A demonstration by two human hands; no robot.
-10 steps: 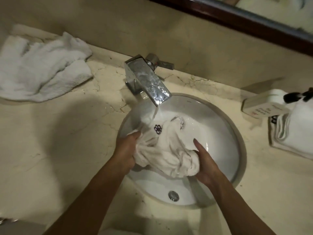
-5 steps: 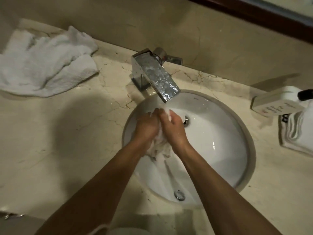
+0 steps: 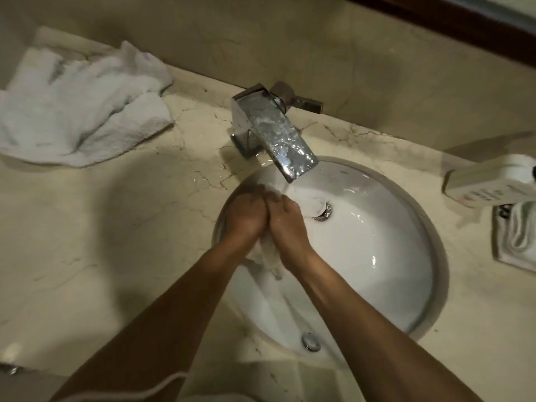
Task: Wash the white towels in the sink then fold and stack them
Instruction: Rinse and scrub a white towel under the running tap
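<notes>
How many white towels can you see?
3: one towel in the hands over the sink, one crumpled towel far left, one folded towel at right edge. More may be hidden.

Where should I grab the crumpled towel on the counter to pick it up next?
Probably the towel is best pinched at its raised fold on the near right corner, coming from the sink side. That thick edge lifts off the counter, and it lies nearest.

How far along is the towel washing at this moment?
Nothing looks folded or stacked by the sink yet. In hand: left hand and right hand squeeze a white towel under the running faucet. Left: the crumpled towel on the counter, then folding and stacking.
</notes>
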